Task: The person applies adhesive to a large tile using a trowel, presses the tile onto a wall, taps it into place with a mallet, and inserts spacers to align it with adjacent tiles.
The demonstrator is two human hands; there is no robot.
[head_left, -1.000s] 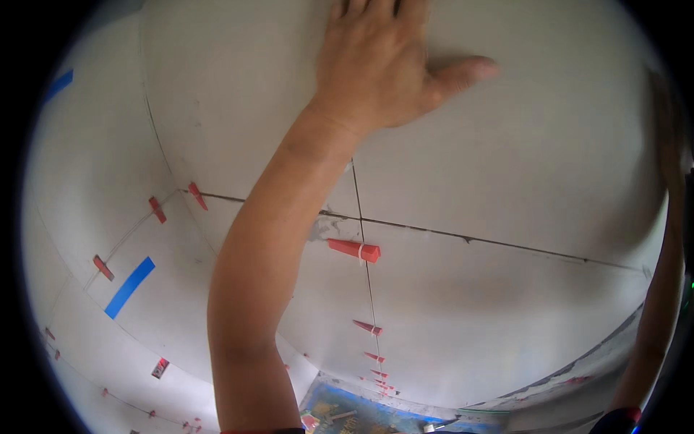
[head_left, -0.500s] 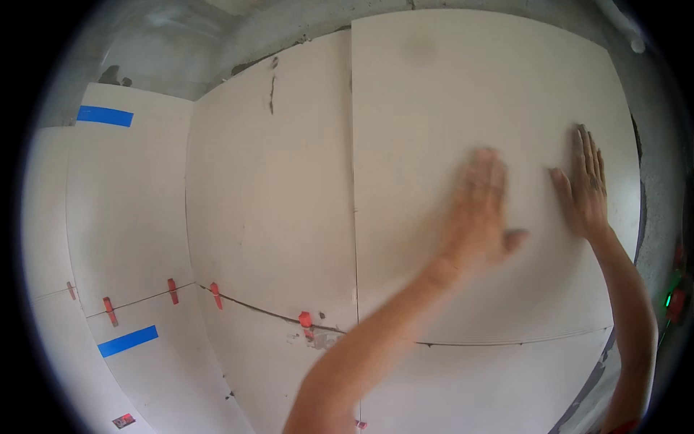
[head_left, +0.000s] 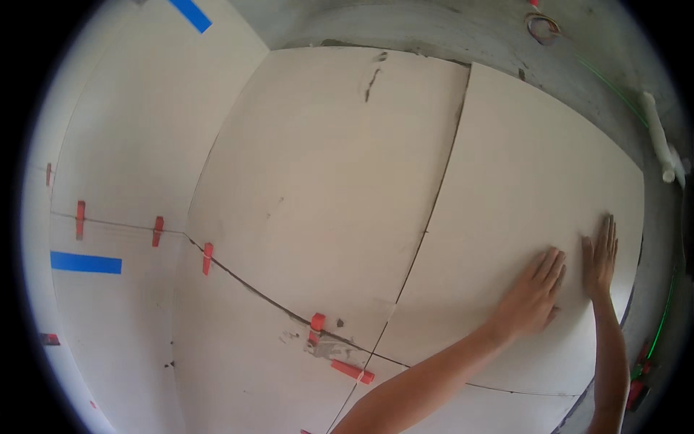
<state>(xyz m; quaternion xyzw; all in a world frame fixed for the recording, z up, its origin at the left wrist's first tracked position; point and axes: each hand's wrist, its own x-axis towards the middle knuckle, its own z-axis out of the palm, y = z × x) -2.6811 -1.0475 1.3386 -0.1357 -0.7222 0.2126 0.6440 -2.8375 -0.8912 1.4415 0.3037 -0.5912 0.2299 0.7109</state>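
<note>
Both my hands lie flat against a large off-white wall tile (head_left: 499, 173). My left hand (head_left: 531, 293) has its fingers stretched out on the lower right part of the tile. Close beside it, nearer the tile's right edge, my right hand (head_left: 600, 260) rests with fingers pointing up and thumb apart. Neither hand holds anything. A dark joint separates this tile from another off-white tile (head_left: 311, 173) on its left, which has dark smears near its top. Red levelling wedges (head_left: 316, 329) sit along the horizontal joint, and another red wedge (head_left: 353, 372) lies across the vertical joint.
Blue tape strips (head_left: 87, 262) mark the left wall, where more red wedges (head_left: 80, 220) sit in a joint. Bare grey wall (head_left: 448, 32) borders the tiles above and right, with coiled wires (head_left: 542, 27), a white pipe (head_left: 659, 137) and a green light line (head_left: 661, 318).
The view has tilted and shifted, so the tiles appear slanted. My left hand, blurred before, has moved right and down on the tile, closer to my right hand. Both stay on the tile.
</note>
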